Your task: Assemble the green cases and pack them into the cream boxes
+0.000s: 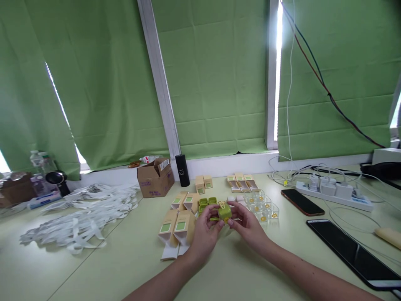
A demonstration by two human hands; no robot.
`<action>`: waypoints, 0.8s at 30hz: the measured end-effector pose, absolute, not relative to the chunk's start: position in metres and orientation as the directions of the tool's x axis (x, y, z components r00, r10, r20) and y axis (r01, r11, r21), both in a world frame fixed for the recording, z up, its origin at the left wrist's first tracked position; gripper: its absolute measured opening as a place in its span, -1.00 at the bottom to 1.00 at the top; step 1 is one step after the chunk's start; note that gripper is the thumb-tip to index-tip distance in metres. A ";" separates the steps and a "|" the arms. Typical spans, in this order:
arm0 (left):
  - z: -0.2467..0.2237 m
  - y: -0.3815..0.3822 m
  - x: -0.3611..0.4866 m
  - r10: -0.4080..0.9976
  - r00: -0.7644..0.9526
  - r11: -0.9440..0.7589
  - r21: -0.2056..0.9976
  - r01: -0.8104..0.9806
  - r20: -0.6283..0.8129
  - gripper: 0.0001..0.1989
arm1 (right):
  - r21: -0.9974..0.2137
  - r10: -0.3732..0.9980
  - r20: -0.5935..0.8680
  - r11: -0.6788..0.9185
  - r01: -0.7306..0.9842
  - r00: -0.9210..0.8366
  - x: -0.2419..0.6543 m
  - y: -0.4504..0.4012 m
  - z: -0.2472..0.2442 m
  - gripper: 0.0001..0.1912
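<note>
Olive-green and small enough to sit among the fingertips, a plastic-looking box with pale-yellow prongs on top [224, 212] is held between the two hands above the tabletop [119, 263]. The left hand [204, 230] grips it from one side with curled fingers and thumb; the right hand [248, 225] closes on the other side, its thumb near a yellow-orange spot low on the box. A thin green piece shows beside the left fingers, too small to identify.

The step in hand looks like two-handed adjusting or fitting of this little box. The next move seems to call for a steady left hold and a light, precise right fingertip push or turn.

Just behind the left hand sit green open-topped containers [212, 200]; behind the right, clear cups with orange centres [263, 207]. Cream cartons with green panels [181, 225] stand left, flaps open, with more cream cartons [242, 182] further back. Beyond are a brown cardboard box [155, 179], a black cylinder [182, 170] and heaped white straps [84, 213]. Rightward lie a phone [303, 202], a larger dark-screened device [351, 248] and a loaded power strip [335, 196].
</note>
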State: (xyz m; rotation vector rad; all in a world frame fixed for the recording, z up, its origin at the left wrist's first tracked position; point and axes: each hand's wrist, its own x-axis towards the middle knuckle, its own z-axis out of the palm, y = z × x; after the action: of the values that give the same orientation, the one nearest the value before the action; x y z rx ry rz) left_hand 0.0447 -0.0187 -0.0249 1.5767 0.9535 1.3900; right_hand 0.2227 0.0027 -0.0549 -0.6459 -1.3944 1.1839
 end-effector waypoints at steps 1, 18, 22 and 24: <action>-0.024 -0.020 0.045 0.916 0.107 -0.391 0.920 0.031 0.386 -0.56 | -0.906 0.892 0.398 0.346 -0.243 -0.217 0.222 0.003 -0.055 -0.42; -0.028 -0.025 0.044 0.905 0.103 -0.425 0.890 0.163 0.413 -0.50 | -0.846 0.832 0.534 0.525 -0.097 -0.151 0.223 -0.004 -0.050 -0.56; -0.028 -0.027 0.043 0.872 0.103 -0.488 0.844 0.221 0.478 -0.53 | -0.705 0.713 0.686 0.700 0.115 -0.141 0.225 -0.011 -0.046 -0.56; -0.028 -0.027 0.042 0.825 0.095 -0.562 0.787 0.255 0.558 -0.55 | -0.614 0.640 0.754 0.767 0.188 -0.150 0.226 -0.013 -0.047 -0.48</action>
State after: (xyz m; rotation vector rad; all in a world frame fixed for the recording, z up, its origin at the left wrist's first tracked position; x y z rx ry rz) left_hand 0.0423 -0.0271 -0.0279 1.8770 1.0556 1.4858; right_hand 0.2263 -0.0127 -0.0471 -0.6578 -1.7092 0.4476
